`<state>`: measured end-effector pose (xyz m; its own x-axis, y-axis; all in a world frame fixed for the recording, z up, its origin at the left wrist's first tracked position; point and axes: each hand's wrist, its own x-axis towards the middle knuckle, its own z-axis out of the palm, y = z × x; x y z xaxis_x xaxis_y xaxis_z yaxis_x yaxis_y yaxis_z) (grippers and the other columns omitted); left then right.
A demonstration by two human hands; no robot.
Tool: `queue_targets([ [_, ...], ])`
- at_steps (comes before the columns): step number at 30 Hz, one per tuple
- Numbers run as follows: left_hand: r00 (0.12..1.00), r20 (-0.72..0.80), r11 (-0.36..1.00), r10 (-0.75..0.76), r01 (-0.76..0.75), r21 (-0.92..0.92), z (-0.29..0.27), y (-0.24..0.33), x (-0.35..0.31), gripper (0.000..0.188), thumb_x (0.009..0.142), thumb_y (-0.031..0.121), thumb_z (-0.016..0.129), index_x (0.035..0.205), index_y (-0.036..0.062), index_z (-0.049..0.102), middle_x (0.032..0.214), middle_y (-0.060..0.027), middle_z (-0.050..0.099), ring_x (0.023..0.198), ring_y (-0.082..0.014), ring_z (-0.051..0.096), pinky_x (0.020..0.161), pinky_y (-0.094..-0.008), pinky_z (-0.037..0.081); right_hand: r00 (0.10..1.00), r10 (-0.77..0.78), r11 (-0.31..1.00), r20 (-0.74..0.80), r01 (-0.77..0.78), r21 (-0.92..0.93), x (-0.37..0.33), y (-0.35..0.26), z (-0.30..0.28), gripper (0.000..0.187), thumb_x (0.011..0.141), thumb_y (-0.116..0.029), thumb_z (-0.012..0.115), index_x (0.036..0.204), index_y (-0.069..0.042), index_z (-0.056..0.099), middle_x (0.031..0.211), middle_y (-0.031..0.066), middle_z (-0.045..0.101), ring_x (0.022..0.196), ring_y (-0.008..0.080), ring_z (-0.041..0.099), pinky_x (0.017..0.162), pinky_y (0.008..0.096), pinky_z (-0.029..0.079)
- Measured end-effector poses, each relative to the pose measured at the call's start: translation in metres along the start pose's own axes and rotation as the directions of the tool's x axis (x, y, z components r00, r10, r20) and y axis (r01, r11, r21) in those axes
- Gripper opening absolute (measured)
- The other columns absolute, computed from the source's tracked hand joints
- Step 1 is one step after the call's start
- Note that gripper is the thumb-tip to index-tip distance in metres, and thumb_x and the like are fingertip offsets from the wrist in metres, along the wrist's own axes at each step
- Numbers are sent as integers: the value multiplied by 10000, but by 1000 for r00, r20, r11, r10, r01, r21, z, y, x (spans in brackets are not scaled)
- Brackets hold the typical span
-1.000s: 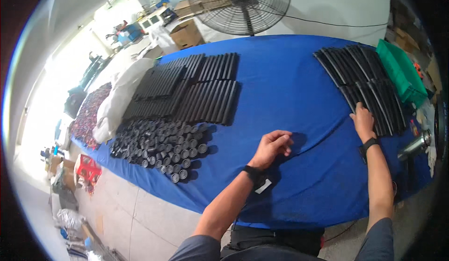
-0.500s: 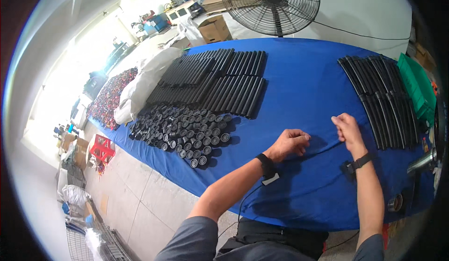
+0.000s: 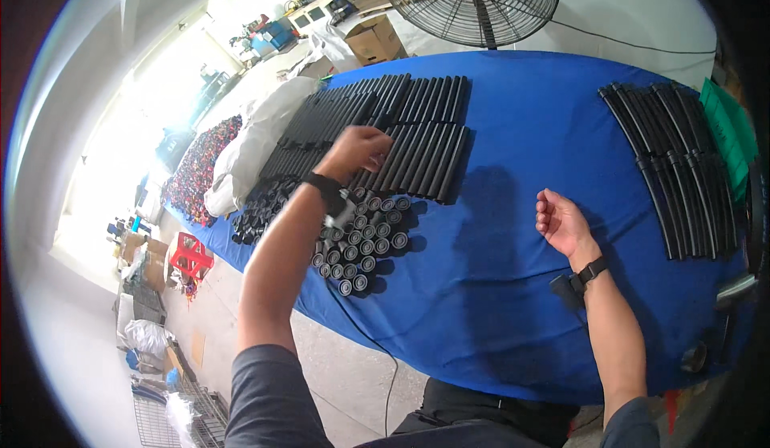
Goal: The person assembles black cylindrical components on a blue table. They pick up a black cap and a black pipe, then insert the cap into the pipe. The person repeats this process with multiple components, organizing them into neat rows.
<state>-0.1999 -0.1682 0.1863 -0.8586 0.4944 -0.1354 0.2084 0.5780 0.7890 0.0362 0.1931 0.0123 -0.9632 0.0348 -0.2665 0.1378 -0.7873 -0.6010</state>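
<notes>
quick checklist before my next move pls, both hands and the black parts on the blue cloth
1. Right hand free: ok, nothing visible in its curled fingers.
2. Left hand free: cannot tell, it is over the black tubes and its grip is unclear.
3. Tubes laid side by side: ok, in rows on the left.
4. Round black pieces in order: not ok, a loose pile on the near side of the tubes.
5. Long black rods lined up: ok, beside the green bin.
6. Blue cloth smooth: not ok, creased along its near side.
</notes>
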Motion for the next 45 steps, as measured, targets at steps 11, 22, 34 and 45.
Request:
queue_targets([
  [11, 905, -420, 858, 71, 160, 489, -121, -138, 118, 482, 956, 377, 538, 1274, 40, 670, 1058, -244, 723, 995, -357, 705, 955, -441, 523, 999, -34, 998, 39, 36, -60, 4, 5, 2, 180, 1041, -223, 583, 1069, -63, 660, 931, 53, 666, 835, 175, 653, 791, 354, 567],
  [22, 960, -268, 608, 85, 163, 777, -104, -219, 181, 655, 1042, 465, 433, 1553, 59, 375, 1558, -274, 399, 1431, -460, 374, 1189, -492, 320, 997, 37, 995, 67, -30, -99, 14, 6, 12, 198, 1027, -244, 602, 1063, -52, 636, 918, 68, 661, 788, 174, 636, 826, 407, 561],
  [34, 950, -309, 591, 46, 223, 775, -93, -208, 164, 629, 997, 479, 524, 1504, 111, 463, 1467, -182, 544, 1361, -365, 505, 1113, -482, 426, 998, 15, 991, 60, -7, -133, 14, 7, 13, 218, 1022, -258, 604, 1087, -53, 636, 895, 70, 644, 789, 179, 629, 827, 419, 563],
  [45, 921, -343, 578, 186, 180, 796, -110, -219, 103, 673, 917, 522, 620, 1449, 114, 561, 1421, -206, 583, 1336, -383, 527, 1097, -481, 434, 996, 33, 991, 85, -22, -131, 16, 8, 18, 206, 1030, -258, 591, 1072, -60, 625, 902, 63, 642, 786, 172, 627, 829, 409, 564],
])
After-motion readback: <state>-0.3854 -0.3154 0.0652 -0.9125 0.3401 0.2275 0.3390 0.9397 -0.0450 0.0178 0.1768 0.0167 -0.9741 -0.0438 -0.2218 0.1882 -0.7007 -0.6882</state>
